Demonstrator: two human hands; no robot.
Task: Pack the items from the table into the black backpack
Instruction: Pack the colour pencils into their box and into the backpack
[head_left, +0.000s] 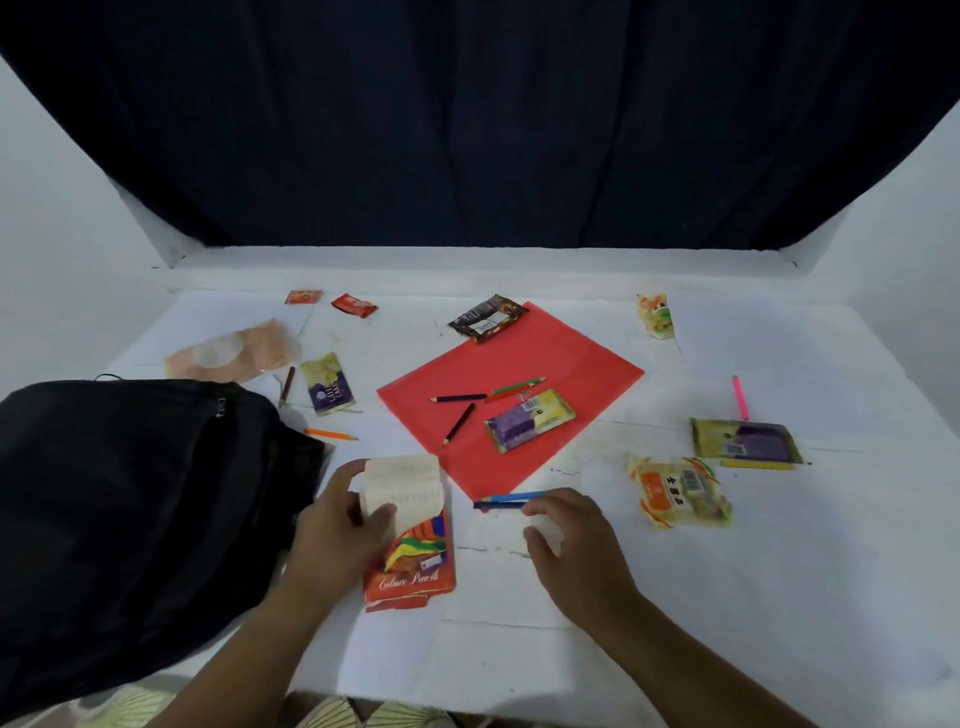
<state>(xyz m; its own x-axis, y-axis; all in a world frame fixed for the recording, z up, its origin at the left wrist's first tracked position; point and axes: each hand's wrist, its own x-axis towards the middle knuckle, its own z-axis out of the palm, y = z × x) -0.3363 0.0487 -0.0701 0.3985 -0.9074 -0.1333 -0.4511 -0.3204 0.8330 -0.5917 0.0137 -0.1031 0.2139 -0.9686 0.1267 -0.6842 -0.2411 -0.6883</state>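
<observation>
Far left: black backpack (130, 519) slumped on its side over the table (779, 597) edge, zipper uppermost, mouth seemingly turned toward the middle — probably parked there so that things can be slid in without lifting; whether the zip is open cannot be told.

Behind it, a pale orange packet (228, 351), two small red sachets (332, 301), a purple-and-yellow cake wrapper (327, 383), a brown pencil (286, 387) and an orange pencil (331, 434), all loose on the table and not yet packed.

Just right of the backpack: left hand (337, 519) curled round the top of the colour pencil box (410, 540), thumb across the raised pale flap — held open, likely to take stray pencils before the box itself goes into the bag.

Next, right hand (566, 540) with fingers loosely bent and holding nothing, fingertips near a blue pencil (509, 500) at the near corner of the red folder (511, 384) — apparently reaching for it; contact not clear.

On the folder: several more pencils (462, 410) and a purple-and-yellow snack bar (530, 420), with a dark wrapper (487, 317) overlapping its far edge.

Further right: an orange-labelled snack pack (680, 491), a purple-and-yellow pack (745, 441) resting on a yellow pencil (758, 464), a pink pen (740, 397), and a small yellow packet (655, 314) near the back.

Packing barely begun, judging by the spread.
</observation>
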